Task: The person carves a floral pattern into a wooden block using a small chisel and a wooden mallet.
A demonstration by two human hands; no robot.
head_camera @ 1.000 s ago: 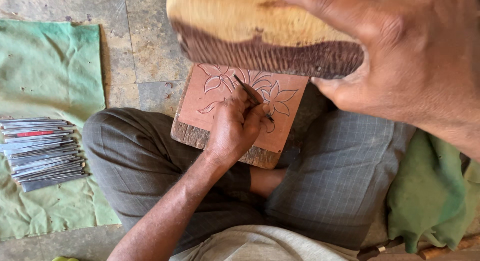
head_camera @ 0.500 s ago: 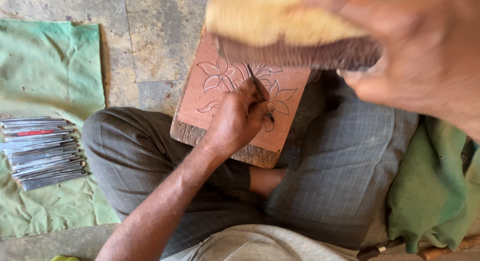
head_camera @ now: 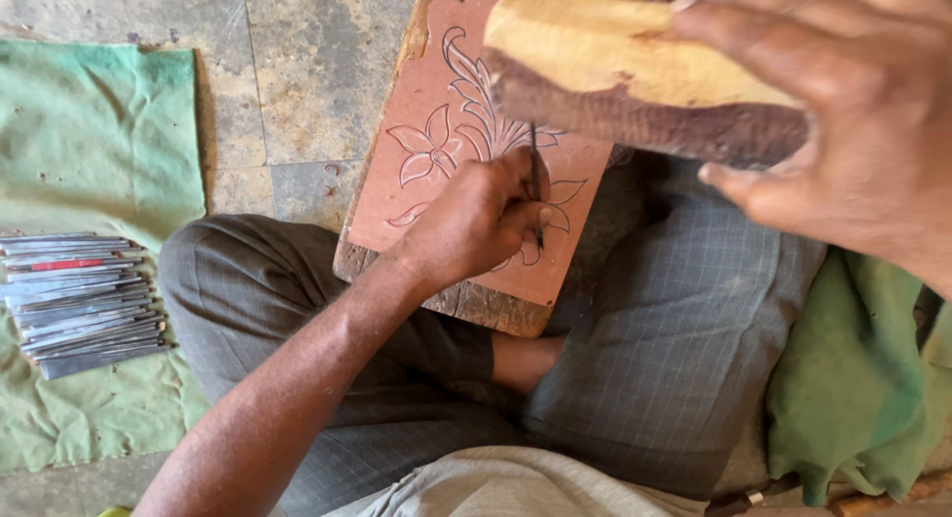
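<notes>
The left hand (head_camera: 474,223) has its grip clamped on a thin dark metal chisel (head_camera: 535,180), fingers bunched low on the shaft so the tip is hidden against the wood. The right hand (head_camera: 853,130) is raised close to the camera, its grip closed around a chunky wooden mallet (head_camera: 635,76), pale and smooth on top, dark and rough along its lower face. The mallet hangs just above the chisel's top end and covers part of the carving.

Under the chisel lies a flat reddish-brown wooden panel (head_camera: 436,180), cut with leaf and flower outlines, its near edge raw and splintered. It rests tilted across the lap, on grey checked trousers (head_camera: 674,339), its far end cut off by the frame.

On the stone floor (head_camera: 297,71), a wrinkled green cloth (head_camera: 89,150) carries a row of slim metal carving tools (head_camera: 79,299). Another green cloth (head_camera: 853,378) is bunched at the right.
</notes>
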